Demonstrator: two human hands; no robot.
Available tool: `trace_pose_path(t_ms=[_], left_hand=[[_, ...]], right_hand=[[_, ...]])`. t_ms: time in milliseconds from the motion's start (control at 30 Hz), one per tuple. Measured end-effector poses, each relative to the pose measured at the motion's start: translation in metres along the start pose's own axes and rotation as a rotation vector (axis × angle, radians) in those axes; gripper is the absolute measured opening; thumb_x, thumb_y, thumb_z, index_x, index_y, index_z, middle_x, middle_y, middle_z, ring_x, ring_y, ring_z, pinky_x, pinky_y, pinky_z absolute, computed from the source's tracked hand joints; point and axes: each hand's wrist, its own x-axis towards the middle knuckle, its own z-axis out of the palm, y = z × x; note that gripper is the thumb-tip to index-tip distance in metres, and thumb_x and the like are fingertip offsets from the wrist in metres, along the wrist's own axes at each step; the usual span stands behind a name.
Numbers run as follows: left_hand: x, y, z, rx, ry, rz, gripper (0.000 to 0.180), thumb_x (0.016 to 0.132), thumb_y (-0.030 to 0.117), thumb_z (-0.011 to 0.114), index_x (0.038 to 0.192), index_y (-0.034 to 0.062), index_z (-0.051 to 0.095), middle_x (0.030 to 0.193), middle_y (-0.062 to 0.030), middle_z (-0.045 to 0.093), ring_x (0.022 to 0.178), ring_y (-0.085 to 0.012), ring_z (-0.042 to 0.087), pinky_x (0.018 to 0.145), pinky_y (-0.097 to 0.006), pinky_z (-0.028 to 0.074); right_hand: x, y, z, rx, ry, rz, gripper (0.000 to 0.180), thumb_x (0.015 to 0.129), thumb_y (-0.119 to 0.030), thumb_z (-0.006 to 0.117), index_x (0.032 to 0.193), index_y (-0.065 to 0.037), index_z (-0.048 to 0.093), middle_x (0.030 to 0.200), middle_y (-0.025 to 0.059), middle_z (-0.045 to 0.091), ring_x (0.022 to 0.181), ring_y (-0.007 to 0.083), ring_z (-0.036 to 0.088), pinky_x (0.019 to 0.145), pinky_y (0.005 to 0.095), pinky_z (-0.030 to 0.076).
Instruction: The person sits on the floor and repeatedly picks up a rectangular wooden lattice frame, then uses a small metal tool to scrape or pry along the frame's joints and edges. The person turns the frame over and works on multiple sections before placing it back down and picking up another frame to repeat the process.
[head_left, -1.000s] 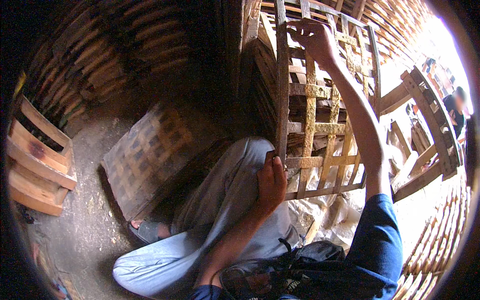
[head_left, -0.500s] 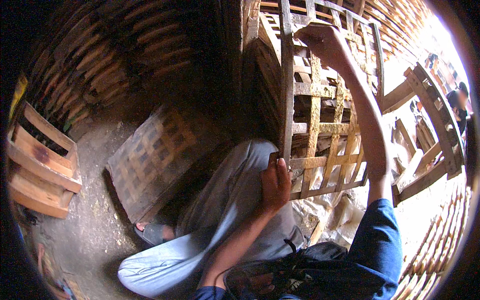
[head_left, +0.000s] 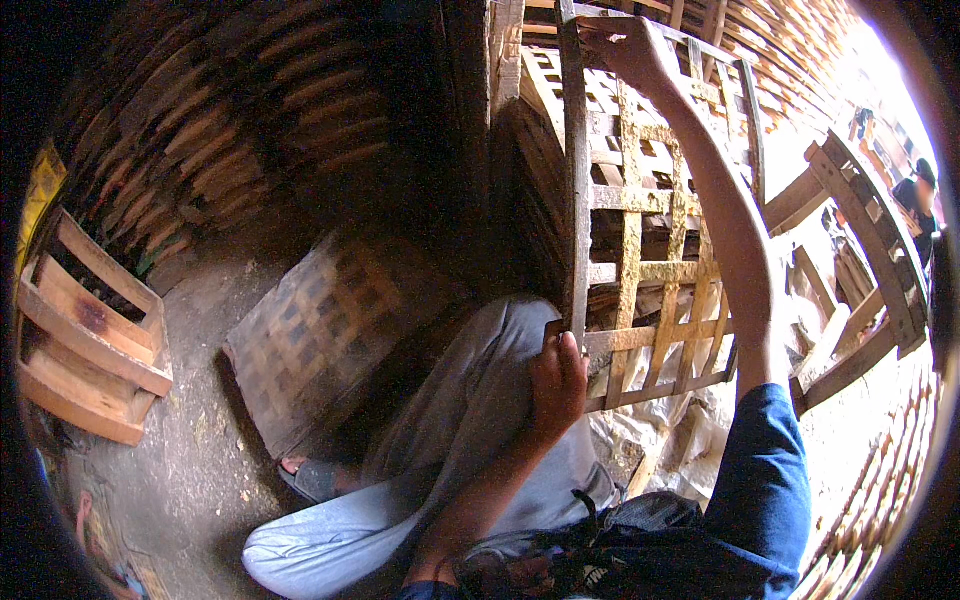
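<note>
Holding the wooden lattice frame (head_left: 630, 240) before us, we keep it upright beside our right side, its long dark rail next to our bent knee (head_left: 510, 335). Our left grip (head_left: 558, 385) is pinching the lower end of this rail, with the thumb pointing up. Our right grip (head_left: 638, 55) has bent fingers at the upper end of the same rail; how firmly they are closed, we cannot tell. On the floor (head_left: 200, 490), at our left, lies a checkered panel (head_left: 320, 335), near our sandal (head_left: 318, 480), and farther left stands a wooden crate (head_left: 95, 335).
</note>
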Motion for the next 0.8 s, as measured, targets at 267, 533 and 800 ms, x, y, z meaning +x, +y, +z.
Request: trace_pose_path(t_ms=[267, 533, 800], left_hand=[[-0.004, -0.008, 0.006, 0.206, 0.179, 0.27, 0.03, 0.104, 0.027, 0.045, 0.108, -0.0018, 0.053, 0.071, -0.0248, 0.057, 0.066, -0.0466, 0.062, 0.054, -0.05, 0.046], [-0.007, -0.013, 0.011, 0.069, 0.133, 0.139, 0.025, 0.102, 0.022, 0.049, 0.11, -0.0017, 0.052, 0.075, -0.0238, 0.059, 0.064, -0.0426, 0.062, 0.055, -0.05, 0.046], [0.003, -0.008, 0.027, 0.226, 0.177, 0.367, 0.024, 0.101, 0.019, 0.05, 0.11, -0.0022, 0.051, 0.076, -0.0258, 0.058, 0.069, -0.0446, 0.063, 0.056, -0.051, 0.046]], right_hand=[[0.005, -0.019, -0.007, -0.092, -0.002, 0.043, 0.024, 0.09, -0.02, 0.076, 0.113, -0.014, 0.077, 0.094, 0.0007, 0.076, 0.077, 0.0071, 0.067, 0.065, 0.0265, 0.057], [-0.009, -0.046, -0.012, -0.032, -0.103, 0.172, 0.021, 0.089, -0.025, 0.078, 0.108, -0.015, 0.079, 0.091, -0.0001, 0.076, 0.073, 0.0061, 0.066, 0.063, 0.0254, 0.055], [-0.015, -0.031, -0.051, -0.071, -0.108, -0.023, 0.023, 0.091, -0.031, 0.075, 0.105, -0.012, 0.08, 0.089, 0.0028, 0.078, 0.071, 0.0057, 0.065, 0.066, 0.0285, 0.055]])
